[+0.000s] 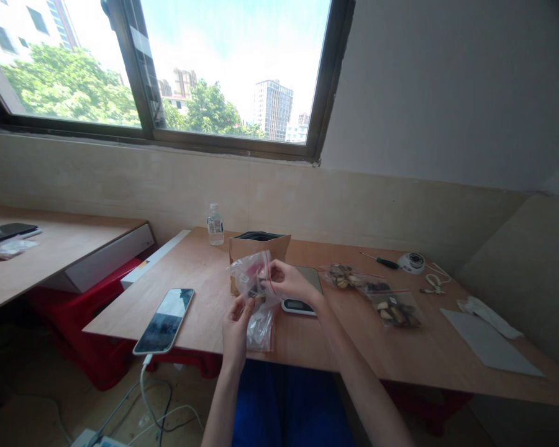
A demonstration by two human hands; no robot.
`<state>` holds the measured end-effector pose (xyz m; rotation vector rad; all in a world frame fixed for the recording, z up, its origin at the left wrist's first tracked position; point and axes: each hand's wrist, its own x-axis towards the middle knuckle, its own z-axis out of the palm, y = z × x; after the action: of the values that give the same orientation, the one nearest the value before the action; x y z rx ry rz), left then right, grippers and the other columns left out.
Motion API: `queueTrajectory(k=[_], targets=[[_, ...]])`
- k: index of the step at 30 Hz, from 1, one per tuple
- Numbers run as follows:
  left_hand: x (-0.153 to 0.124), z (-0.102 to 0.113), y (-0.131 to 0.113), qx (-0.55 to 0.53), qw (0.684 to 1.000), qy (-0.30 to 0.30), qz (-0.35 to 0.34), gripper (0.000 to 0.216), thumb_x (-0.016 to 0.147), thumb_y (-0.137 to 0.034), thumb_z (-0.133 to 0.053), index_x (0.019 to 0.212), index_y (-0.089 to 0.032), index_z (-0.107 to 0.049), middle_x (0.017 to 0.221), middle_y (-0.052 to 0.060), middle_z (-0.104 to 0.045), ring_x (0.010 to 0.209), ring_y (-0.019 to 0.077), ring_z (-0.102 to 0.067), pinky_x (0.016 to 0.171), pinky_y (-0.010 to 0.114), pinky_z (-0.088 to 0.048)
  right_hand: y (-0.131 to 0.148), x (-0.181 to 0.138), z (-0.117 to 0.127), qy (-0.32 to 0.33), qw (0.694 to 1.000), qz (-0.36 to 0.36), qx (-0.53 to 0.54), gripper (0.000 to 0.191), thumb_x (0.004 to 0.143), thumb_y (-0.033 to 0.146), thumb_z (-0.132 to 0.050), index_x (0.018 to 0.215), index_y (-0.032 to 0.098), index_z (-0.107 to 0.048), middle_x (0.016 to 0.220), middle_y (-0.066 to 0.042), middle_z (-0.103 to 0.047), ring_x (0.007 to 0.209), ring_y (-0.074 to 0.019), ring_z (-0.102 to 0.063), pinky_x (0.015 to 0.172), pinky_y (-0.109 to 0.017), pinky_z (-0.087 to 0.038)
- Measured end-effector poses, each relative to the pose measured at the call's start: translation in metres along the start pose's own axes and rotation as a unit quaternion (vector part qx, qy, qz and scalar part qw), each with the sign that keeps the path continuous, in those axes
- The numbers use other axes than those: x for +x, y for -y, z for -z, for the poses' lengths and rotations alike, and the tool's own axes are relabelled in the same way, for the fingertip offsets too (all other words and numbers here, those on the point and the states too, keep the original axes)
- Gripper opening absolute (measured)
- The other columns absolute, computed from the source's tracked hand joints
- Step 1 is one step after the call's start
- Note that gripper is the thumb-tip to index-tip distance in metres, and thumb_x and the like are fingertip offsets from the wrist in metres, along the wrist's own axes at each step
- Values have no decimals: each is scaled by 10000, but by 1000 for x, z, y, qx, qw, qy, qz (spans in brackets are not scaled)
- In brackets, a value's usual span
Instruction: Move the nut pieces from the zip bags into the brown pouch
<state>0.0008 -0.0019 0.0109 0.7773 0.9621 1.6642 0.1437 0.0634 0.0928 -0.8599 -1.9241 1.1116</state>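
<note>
A clear zip-lock bag [251,267] with a red seal strip is held up near the table's front edge. Some dark pieces show low inside it, too small to name. My left hand [236,323] pinches its lower left side, while the fingers of my right hand [289,280] are closed on the red-striped edge. Below lies another clear zip-lock bag [261,332], flat on the table. Behind the hands stands a brown paper pouch [279,248], its top open and dark inside. A digital scale [300,307] is partly covered by my right hand and forearm.
On the wooden table's right are zip bags of brown dried pieces [395,310], a green screwdriver [386,263], a white dome camera [412,263] and white paper [489,341]. A water bottle [215,226] stands behind. At left lies a phone [164,323] with a cable hanging off.
</note>
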Motion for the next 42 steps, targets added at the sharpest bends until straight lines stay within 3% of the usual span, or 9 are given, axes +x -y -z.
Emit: queueTrajectory(k=[4, 10, 18, 22, 25, 27, 31, 38, 42], targets=[[3, -1, 0, -108, 992, -41, 55, 337, 692, -304, -714, 979, -137, -658, 1014, 84, -700, 966, 195, -645, 895, 294, -468, 6, 9, 10, -86, 994, 59, 34, 302, 717, 385, -678, 903, 175, -566, 902, -29, -638, 830, -144, -611, 797, -281, -493], [6, 0, -1, -163, 983, -58, 54, 243, 703, -250, -702, 923, -152, -676, 981, 68, -712, 954, 170, -653, 952, 289, -446, 33, 47, 33, -283, 945, 143, -76, 333, 789, 343, -608, 1087, 211, -540, 939, -23, -635, 819, -131, -603, 753, -250, -482], [4, 1, -7, -155, 986, -45, 48, 297, 681, -211, -703, 971, -154, -672, 1069, 80, -686, 1107, 210, -580, 1042, 329, -369, 10, 66, 41, -139, 935, 179, -274, 299, 869, 363, -527, 1122, 218, -595, 1038, -56, -618, 999, -171, -550, 913, -327, -408], [4, 4, -8, -143, 989, -15, 28, 405, 654, -241, -729, 1045, -169, -653, 1112, 76, -669, 1172, 233, -529, 1065, 351, -333, 8, 50, 31, -191, 915, 171, -312, 311, 920, 361, -426, 1156, 263, -604, 1276, -79, -506, 1202, -213, -430, 1034, -408, -292], [2, 2, -11, -109, 994, 12, 12, 451, 676, -285, -720, 1106, -181, -630, 1176, 81, -637, 1197, 235, -505, 1063, 348, -331, 17, 37, 19, -248, 921, 181, -242, 298, 925, 305, -399, 1117, 247, -620, 1224, -73, -540, 1165, -195, -468, 1023, -380, -326], [0, 0, -13, -83, 996, 25, -3, 468, 696, -310, -706, 1138, -185, -612, 1212, 86, -615, 1206, 236, -496, 1053, 341, -343, 22, 30, 12, -210, 950, 162, -163, 284, 919, 272, -391, 1052, 221, -637, 1067, -62, -618, 1024, -171, -560, 932, -331, -419], [-4, -2, -15, -53, 997, 44, -24, 510, 696, -318, -712, 1170, -192, -570, 1168, 92, -640, 1157, 231, -541, 1008, 334, -393, 23, 21, 6, -15, 995, 66, -71, 224, 871, 286, -479, 977, 180, -646, 895, -32, -668, 818, -147, -616, 747, -265, -491], [-4, 4, -9, 3, 1000, 23, -22, 454, 681, -359, -716, 1063, -150, -587, 951, 80, -708, 876, 202, -666, 812, 310, -503, 18, 13, 6, 170, 985, 22, -37, 421, 762, 357, -650, 1144, 193, -591, 1005, -29, -652, 880, -169, -613, 752, -253, -493], [-2, 6, -4, -7, 1000, 24, -13, 496, 674, -378, -715, 1098, -149, -594, 945, 77, -705, 849, 193, -665, 775, 287, -505, 9, 11, 2, 166, 985, 35, -25, 446, 742, 346, -675, 1156, 203, -587, 1040, -34, -639, 910, -172, -608, 792, -267, -484]])
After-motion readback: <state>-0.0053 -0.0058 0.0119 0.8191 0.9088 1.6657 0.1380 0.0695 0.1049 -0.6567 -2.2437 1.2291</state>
